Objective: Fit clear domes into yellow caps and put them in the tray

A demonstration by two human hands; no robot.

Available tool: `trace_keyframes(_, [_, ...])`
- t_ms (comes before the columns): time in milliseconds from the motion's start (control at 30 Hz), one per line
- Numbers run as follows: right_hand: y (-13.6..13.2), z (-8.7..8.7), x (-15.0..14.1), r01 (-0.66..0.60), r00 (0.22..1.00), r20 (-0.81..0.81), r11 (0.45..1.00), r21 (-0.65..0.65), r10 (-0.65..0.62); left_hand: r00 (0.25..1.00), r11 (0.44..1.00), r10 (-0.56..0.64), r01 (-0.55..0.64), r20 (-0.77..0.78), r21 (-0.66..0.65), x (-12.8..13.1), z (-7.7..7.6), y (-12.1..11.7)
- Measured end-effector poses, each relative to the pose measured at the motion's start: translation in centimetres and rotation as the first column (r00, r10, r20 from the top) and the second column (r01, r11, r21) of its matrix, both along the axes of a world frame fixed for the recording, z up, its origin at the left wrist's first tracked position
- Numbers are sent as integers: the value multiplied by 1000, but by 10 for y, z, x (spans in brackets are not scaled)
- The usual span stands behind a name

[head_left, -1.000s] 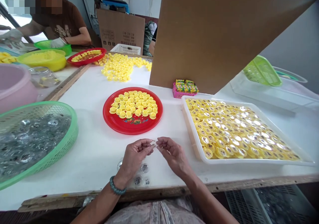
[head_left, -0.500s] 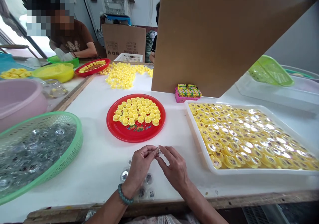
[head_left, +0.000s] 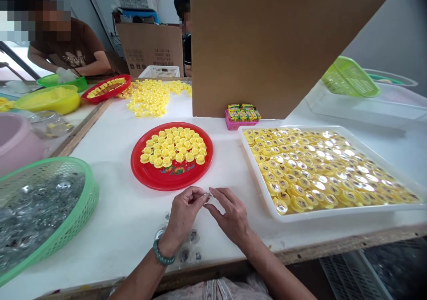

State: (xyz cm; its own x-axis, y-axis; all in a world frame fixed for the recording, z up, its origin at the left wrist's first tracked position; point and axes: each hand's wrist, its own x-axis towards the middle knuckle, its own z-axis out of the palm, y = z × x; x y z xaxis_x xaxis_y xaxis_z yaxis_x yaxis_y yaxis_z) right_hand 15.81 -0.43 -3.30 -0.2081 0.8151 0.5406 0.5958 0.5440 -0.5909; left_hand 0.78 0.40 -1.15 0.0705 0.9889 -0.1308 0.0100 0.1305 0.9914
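My left hand (head_left: 183, 213), a green bead bracelet on its wrist, pinches a small clear plastic piece (head_left: 207, 197) between thumb and forefinger. My right hand (head_left: 230, 213) is close against it, thumb and forefinger apart on either side of the piece. Around and below my left wrist, several clear round plastic caps (head_left: 194, 236) lie on the white table. Just beyond my hands is a red plate (head_left: 150, 175) bearing many small yellow round cups (head_left: 179, 157). The piece's details are too small to make out.
A white tray (head_left: 260, 186) of yellow cups with clear tops stands right. At left is a green basket (head_left: 91, 193) of clear caps. A cardboard sheet (head_left: 253, 46) rises behind a pink basket (head_left: 233, 125). A gloved co-worker (head_left: 83, 46) sits far left; another person is partly hidden.
The view has shifted right, so the scene sits further left. My hands remain together around the small clear piece, which has tilted slightly.
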Motion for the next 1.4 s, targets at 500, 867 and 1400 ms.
trace_keyframes(500, [4, -2, 2, 87, 992, -69, 973, -215, -104, 740, 947, 78, 154, -668, 281, -34, 19, 54])
trace_keyframes(867, [1, -4, 8, 34, 995, -87, 968, -248, -57, 133, 869, 149, 456, -980, 194, -32, 5, 154])
trace_keyframes(1400, [-7, 5, 10, 12, 986, -155, 963, -270, -56, 249, 884, 72, 432, -966, 177, -30, -1, 104])
